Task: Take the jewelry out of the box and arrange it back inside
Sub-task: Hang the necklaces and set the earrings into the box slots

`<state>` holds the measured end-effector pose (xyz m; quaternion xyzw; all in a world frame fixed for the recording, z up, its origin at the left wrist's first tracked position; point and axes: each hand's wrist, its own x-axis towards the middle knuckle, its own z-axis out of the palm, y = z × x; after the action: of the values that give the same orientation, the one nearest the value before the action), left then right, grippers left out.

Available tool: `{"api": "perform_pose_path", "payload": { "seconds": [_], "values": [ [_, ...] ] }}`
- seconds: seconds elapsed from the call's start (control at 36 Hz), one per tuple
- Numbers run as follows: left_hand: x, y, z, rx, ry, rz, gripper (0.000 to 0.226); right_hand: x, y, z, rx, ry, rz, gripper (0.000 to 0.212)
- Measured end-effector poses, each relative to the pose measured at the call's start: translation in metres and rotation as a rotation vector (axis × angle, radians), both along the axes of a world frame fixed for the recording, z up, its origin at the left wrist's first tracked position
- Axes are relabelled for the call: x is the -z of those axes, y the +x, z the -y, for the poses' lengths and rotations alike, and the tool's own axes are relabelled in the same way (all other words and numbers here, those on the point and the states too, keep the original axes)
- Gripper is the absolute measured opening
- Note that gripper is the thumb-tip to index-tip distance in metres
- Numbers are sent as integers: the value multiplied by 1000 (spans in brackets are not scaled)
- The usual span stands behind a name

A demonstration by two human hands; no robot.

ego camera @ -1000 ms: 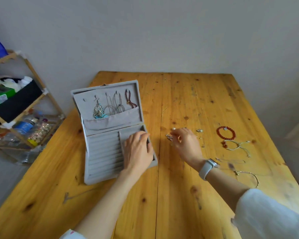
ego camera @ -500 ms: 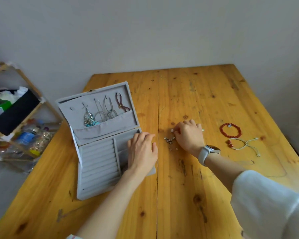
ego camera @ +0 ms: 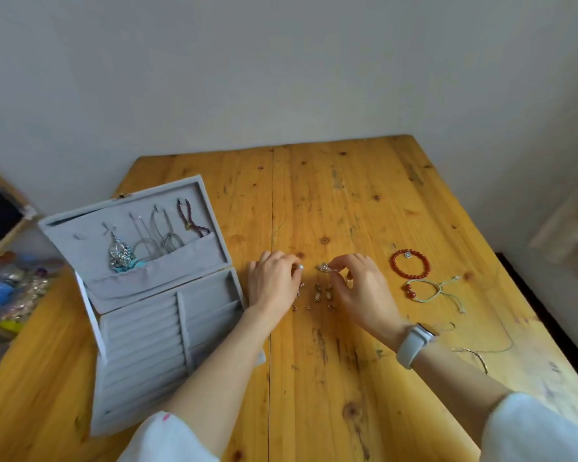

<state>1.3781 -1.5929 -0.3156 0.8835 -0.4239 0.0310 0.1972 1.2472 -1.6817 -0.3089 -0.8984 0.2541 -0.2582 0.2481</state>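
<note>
A grey velvet jewelry box point(ego camera: 141, 331) lies open at the table's left, its lid point(ego camera: 90, 228) upright with necklaces point(ego camera: 154, 241) hanging into a pocket. Its ring rolls hold nothing. Right of the box, my left hand point(ego camera: 272, 285) pinches a small pearl earring point(ego camera: 300, 267). My right hand point(ego camera: 361, 288), with a white watch on the wrist, pinches a small silver piece point(ego camera: 323, 267). Several small earrings point(ego camera: 321, 295) lie on the wood between my hands. A red bead bracelet point(ego camera: 409, 263) and a cord bracelet point(ego camera: 431, 291) lie further right.
The wooden table point(ego camera: 331, 201) stands against a white wall. A thin silver chain and bangle point(ego camera: 477, 353) lie near the right edge. A wooden shelf with bottles and clutter point(ego camera: 10, 285) stands on the floor to the left.
My left hand left the box and moved right to the earrings, taking up a pearl one. My right hand lifted a silver piece. The camera tilted up.
</note>
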Motion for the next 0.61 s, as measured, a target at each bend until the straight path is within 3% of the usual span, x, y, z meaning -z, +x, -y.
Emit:
{"api": "perform_pose_path", "payload": {
  "seconds": [0.14,0.22,0.36,0.53,0.61],
  "values": [
    [-15,-6,-24,-83,-264,-190,8,-3,6,-13,-14,76,72,13],
    [-24,-11,-55,-129,-315,-263,9,-8,16,-30,-56,118,117,15],
    [-22,2,-128,-316,-405,-157,10,-12,40,-73,-176,185,198,15],
    [-10,37,-210,-502,-386,31,10,-5,78,-129,-309,264,216,11],
    [-13,49,-232,-518,-277,32,5,-2,98,-151,-347,281,183,10]
  ]
}}
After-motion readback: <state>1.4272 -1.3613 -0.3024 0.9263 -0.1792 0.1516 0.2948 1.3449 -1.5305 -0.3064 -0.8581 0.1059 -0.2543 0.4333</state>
